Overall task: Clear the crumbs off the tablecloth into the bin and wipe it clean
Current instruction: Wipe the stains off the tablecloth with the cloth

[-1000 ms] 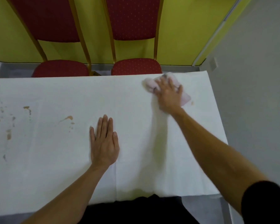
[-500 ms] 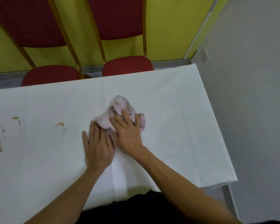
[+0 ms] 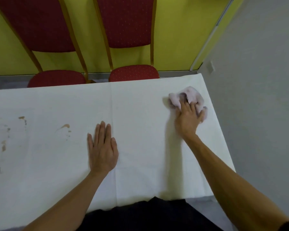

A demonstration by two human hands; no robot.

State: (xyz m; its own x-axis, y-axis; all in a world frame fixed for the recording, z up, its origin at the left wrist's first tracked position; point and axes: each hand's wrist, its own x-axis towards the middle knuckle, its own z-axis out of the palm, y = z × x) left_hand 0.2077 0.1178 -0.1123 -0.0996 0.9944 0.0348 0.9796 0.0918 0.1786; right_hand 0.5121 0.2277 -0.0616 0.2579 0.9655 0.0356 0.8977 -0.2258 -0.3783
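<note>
Yellow wall [image 3: 173, 39] and red chairs [image 3: 133, 73] back the stained white tablecloth [image 3: 140, 114].

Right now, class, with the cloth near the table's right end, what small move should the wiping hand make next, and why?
Probably sweep the pink cloth leftward under the right hand, past the flat left hand, towards the brown stains showing on the tablecloth's left part.

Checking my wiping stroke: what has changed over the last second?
The right hand pulled the pink rag from the far right in beside the left hand, then swept it back out to the far right corner of the tablecloth, pressing on it throughout. The left hand stayed flat on the tablecloth; the brown stains on the left remain unwiped.
</note>
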